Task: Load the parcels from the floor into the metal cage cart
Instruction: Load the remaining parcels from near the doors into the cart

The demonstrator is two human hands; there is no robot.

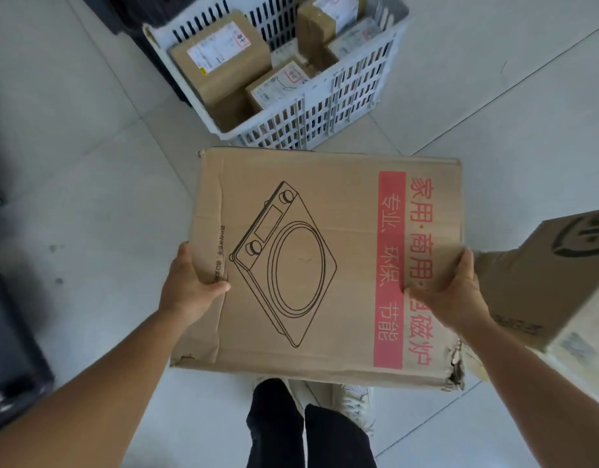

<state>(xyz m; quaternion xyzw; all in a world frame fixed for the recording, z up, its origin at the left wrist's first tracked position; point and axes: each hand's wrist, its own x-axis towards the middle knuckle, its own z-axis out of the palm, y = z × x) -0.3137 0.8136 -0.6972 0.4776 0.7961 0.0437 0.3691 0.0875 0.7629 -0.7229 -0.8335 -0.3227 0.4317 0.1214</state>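
Note:
A large flat cardboard box point(325, 265) with a line drawing of a cooker and a red band of print is held level above the floor in front of me. My left hand point(190, 285) grips its left edge, thumb on top. My right hand point(453, 292) grips its right edge the same way. The box has a torn near right corner. No metal cage cart is in view.
A white slotted plastic crate point(352, 103) with several small labelled parcels stands on the tiled floor just beyond the box. Another cardboard box point(541, 285) sits at the right. Dark equipment point(11, 366) lines the left edge. My legs and shoes are below the box.

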